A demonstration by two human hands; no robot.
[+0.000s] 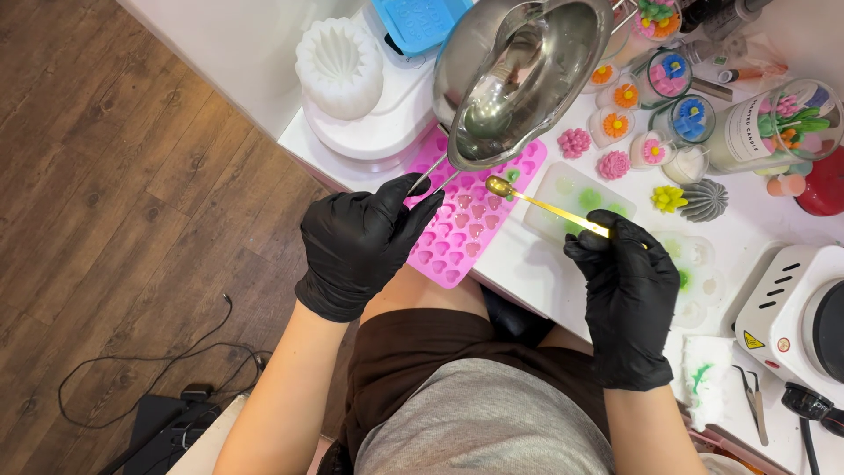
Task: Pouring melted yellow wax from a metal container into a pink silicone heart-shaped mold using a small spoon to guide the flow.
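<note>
We grip a steel pouring pot point(514, 75) by its handle in our left hand point(360, 242), tilted above the pink heart mould point(440, 242), while our right hand point(629, 290) pinches a small gold spoon point(545, 205). A white table point(536, 273) stands on a brown wood floor point(114, 176).

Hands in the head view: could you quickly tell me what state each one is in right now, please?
Left hand: closed on the handle of the steel pot.
Right hand: closed on the gold spoon.
</note>
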